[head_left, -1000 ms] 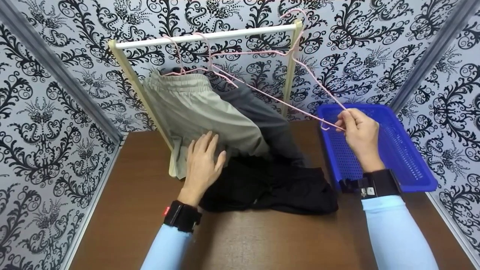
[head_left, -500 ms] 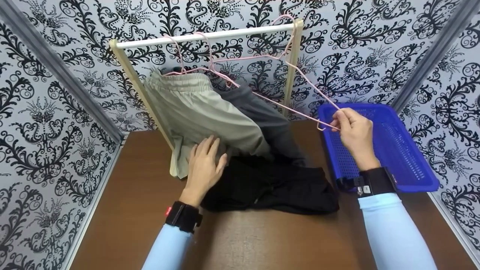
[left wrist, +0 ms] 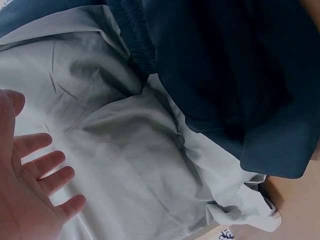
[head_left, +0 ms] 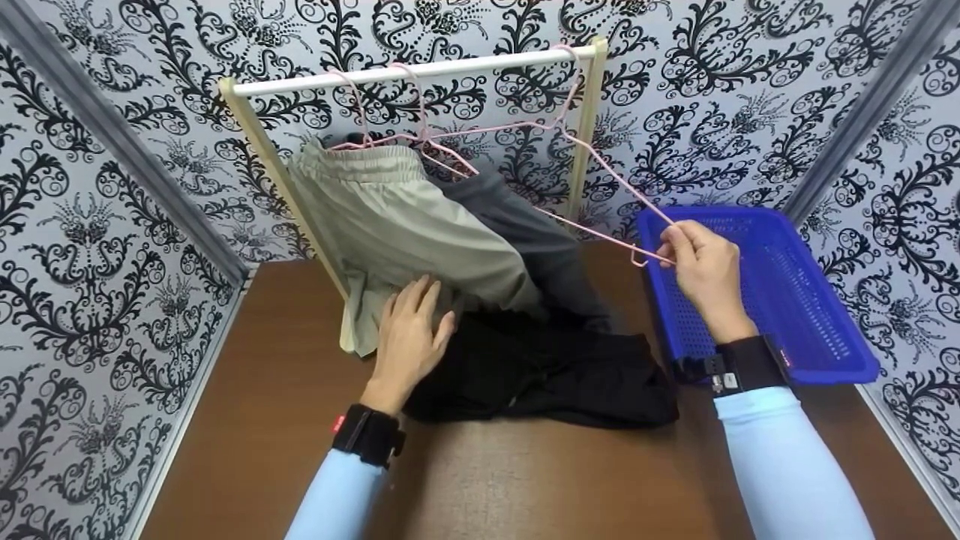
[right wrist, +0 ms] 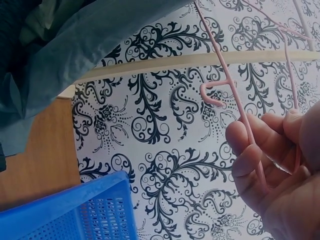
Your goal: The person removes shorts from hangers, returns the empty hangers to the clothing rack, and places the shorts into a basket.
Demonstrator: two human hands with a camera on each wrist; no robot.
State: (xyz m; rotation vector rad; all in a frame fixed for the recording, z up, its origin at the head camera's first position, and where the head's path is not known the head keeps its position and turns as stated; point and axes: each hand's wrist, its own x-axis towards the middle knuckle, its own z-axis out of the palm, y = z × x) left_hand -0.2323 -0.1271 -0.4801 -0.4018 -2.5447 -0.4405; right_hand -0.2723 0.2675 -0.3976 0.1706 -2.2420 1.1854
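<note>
In the head view my right hand (head_left: 706,279) grips the corner of a pink wire hanger (head_left: 630,186). The hanger's hook lies at the rack's white bar (head_left: 487,66), near the right end. Its lower bar, with a small side hook (right wrist: 214,94), passes behind dark grey clothing (head_left: 529,229). My left hand (head_left: 409,341) has its fingers spread, close to light grey shorts (head_left: 427,217) with a gathered waistband. In the left wrist view those fingers hold nothing. Both grey garments hang from other pink hangers. Black clothing (head_left: 555,382) lies flat on the table below.
A blue perforated basket (head_left: 840,373) stands to the right, behind my right wrist. The rack's pale wooden posts (head_left: 589,135) rise at either end of the bar. Patterned panels (head_left: 750,112) enclose the brown table (head_left: 510,480) at the back and sides.
The held hanger has moved left and down, bringing its hook from above the bar's right end to the bar. My right hand shifted slightly left; my left hand sank slightly.
</note>
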